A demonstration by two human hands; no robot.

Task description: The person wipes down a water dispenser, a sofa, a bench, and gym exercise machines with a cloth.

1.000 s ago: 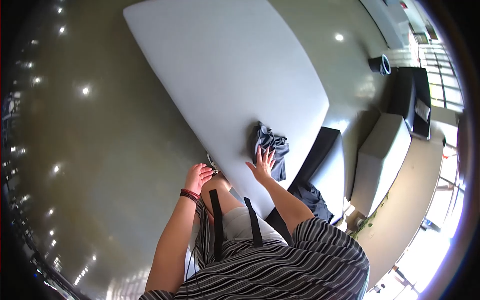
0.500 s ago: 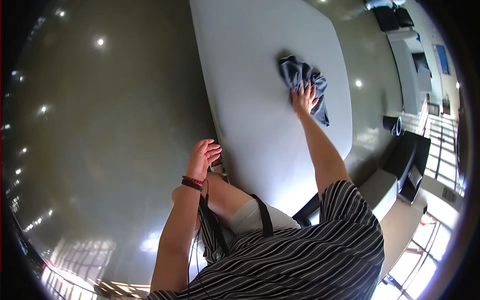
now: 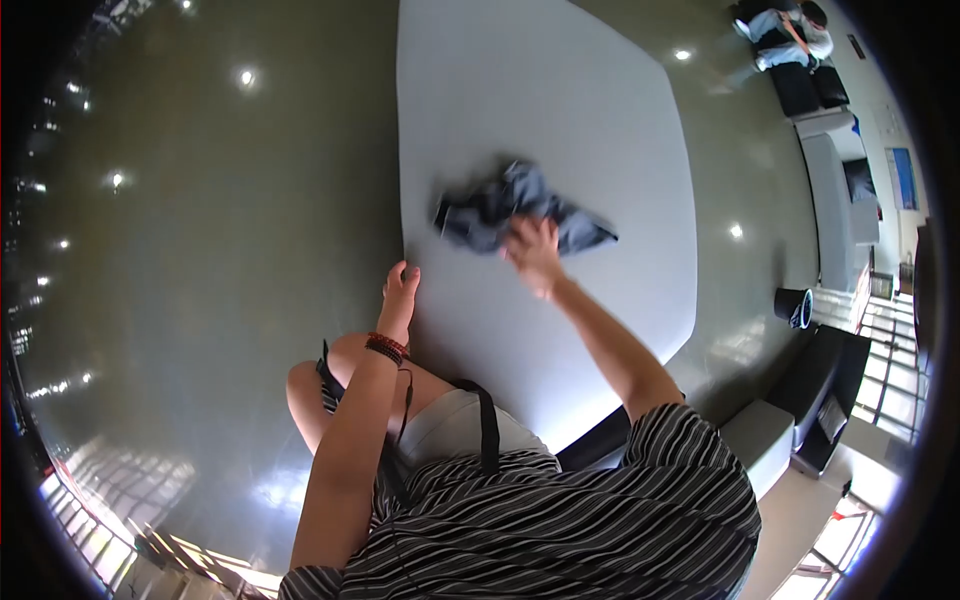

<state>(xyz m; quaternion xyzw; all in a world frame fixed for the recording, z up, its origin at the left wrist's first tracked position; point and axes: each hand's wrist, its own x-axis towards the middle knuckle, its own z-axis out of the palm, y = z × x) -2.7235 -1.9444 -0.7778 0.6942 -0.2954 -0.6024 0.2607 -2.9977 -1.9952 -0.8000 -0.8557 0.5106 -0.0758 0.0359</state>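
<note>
A crumpled dark blue-grey cloth point(image 3: 490, 215) lies on a large light-grey flat surface point(image 3: 560, 90). My right hand point(image 3: 535, 250) presses on the cloth's near side with its fingers bent onto it; the hand and cloth are slightly blurred. At the surface's left edge is my left hand point(image 3: 401, 290), with beaded bracelets point(image 3: 386, 347) on the wrist. Nothing shows in it. Its fingers look loosely apart, though they are partly hidden from this angle.
Shiny grey floor point(image 3: 220, 250) stretches along the left. Past the right side stand a dark bin point(image 3: 793, 306), a black seat point(image 3: 820, 375) and a light-grey sofa point(image 3: 825, 200). Another person point(image 3: 795, 35) sits at the far upper right.
My right hand has moved left and nearer to me over the surface, and the cloth has shifted and spread with it. My left hand has turned and drawn slightly back along the edge.
</note>
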